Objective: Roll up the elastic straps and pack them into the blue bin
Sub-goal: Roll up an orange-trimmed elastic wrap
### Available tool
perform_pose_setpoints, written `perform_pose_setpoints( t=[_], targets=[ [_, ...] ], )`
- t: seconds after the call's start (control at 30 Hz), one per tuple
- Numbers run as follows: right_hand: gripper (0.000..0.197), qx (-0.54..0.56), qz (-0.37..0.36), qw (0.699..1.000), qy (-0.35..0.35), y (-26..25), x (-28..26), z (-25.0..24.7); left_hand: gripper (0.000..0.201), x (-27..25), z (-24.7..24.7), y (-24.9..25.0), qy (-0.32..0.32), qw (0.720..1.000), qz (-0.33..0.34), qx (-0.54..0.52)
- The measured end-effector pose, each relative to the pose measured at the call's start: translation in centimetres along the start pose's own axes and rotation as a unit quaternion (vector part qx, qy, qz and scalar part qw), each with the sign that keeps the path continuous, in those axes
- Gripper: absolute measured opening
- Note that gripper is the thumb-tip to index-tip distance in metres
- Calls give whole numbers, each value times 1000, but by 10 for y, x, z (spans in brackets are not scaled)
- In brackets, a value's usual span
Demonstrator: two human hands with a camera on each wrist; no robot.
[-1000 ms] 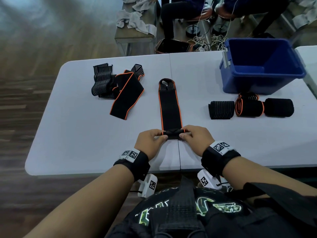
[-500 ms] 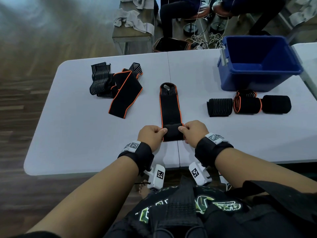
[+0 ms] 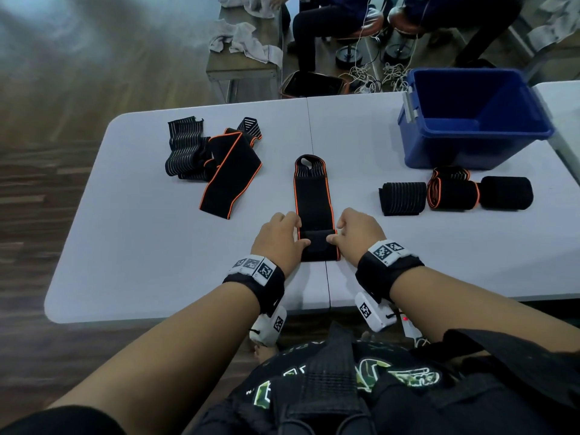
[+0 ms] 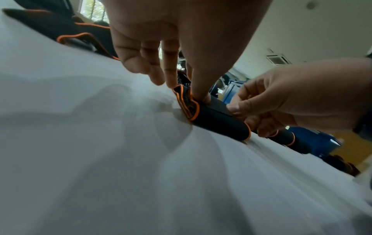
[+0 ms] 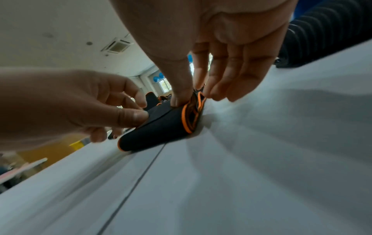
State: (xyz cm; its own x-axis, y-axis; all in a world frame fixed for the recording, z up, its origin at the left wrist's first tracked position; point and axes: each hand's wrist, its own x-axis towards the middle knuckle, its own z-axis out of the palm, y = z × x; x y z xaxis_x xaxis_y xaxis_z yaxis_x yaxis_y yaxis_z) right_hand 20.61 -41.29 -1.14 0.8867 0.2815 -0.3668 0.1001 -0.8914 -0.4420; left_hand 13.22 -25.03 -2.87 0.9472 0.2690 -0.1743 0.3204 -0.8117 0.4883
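Observation:
A black elastic strap with orange edging [image 3: 311,196] lies flat along the table's middle, its near end wound into a flattened roll [image 3: 318,246]. My left hand [image 3: 282,241] pinches the roll's left end [image 4: 187,103], thumb on top and fingers behind it. My right hand [image 3: 356,235] pinches the right end [image 5: 191,114] the same way. The blue bin [image 3: 470,146] stands at the far right with nothing showing in the part I see. Three rolled straps [image 3: 403,197] [image 3: 452,194] [image 3: 507,193] lie in a row in front of it.
Several unrolled straps [image 3: 219,171] lie heaped at the table's far left. The white table [image 3: 141,246] has a centre seam under the strap. Beyond it stand a bench with towels [image 3: 248,45] and seated people [image 3: 329,23] amid floor cables.
Both hands have turned the roll away from me along the strap. The roll is thicker and the flat length beyond it is shorter.

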Motion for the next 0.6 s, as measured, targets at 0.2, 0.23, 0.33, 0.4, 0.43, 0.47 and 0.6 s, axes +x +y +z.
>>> perform_pose_setpoints(
  t=[0.2, 0.23, 0.33, 0.4, 0.43, 0.47, 0.6],
  targets=[
    [15, -123, -124, 985, 2, 2, 6, 11, 25, 3, 5, -7, -16, 992, 81, 100],
    [16, -145, -136, 980, 1, 4, 7, 12, 25, 1, 5, -9, -20, 989, 89, 116],
    [18, -190, -168, 967, -19, 6, 5, 12, 39, -6, 7, -16, -51, 979, 104, 170],
    [26, -202, -181, 962, -39, 7, 2, 9, 53, -9, 9, -16, -69, 972, 110, 194],
    [32, -210, -182, 959, -46, 6, 0, 7, 56, -9, 10, -16, -72, 970, 112, 202],
    [41, -221, -183, 956, -54, 7, -1, 4, 56, -9, 10, -15, -72, 970, 111, 205],
    [59, -234, -174, 954, -72, 8, 0, 1, 50, -7, 14, -16, -68, 984, 76, 145]
  ],
)
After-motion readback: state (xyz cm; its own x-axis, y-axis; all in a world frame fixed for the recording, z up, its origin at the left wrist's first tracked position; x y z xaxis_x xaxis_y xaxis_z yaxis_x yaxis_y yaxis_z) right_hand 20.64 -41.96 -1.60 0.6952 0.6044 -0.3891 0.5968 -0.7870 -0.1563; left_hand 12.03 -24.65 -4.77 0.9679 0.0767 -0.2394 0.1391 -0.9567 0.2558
